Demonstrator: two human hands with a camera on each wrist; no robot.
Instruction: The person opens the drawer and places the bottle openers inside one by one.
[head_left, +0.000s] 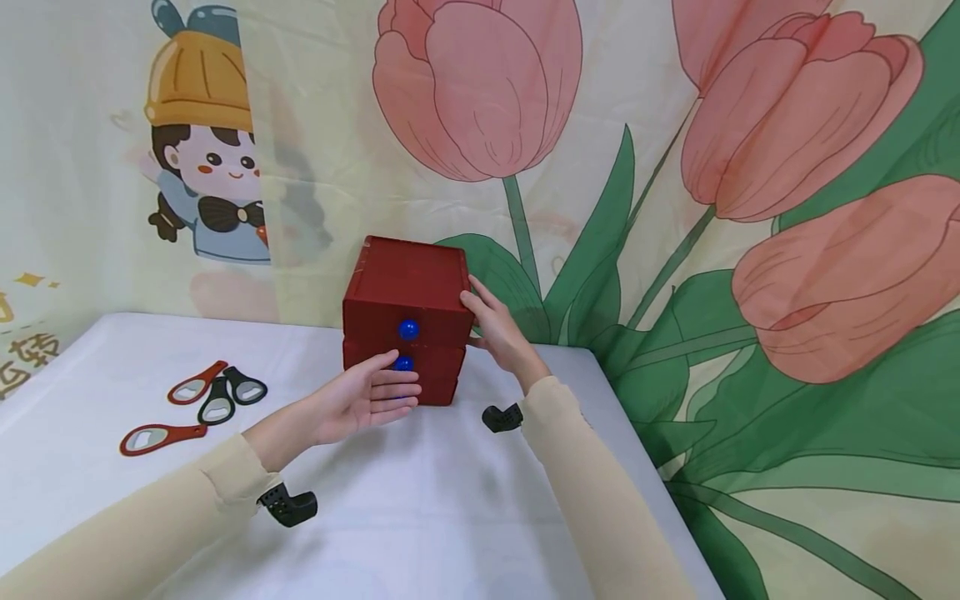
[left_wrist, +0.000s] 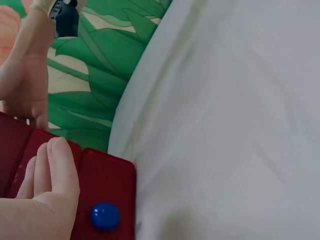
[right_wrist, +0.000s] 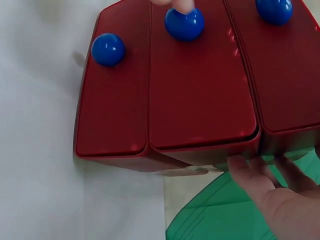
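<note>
Here's the white-covered table, and the three-tier red drawer box stands on it near the back edge. Our left hand reaches across the front, fingers straight, gripping nothing; our right hand, fingers extended, touches the right side. We'd judge steady side support best, with light pressure near the middle blue knob.

4 bottle openers, tablecloth, tulip backdrop
</note>
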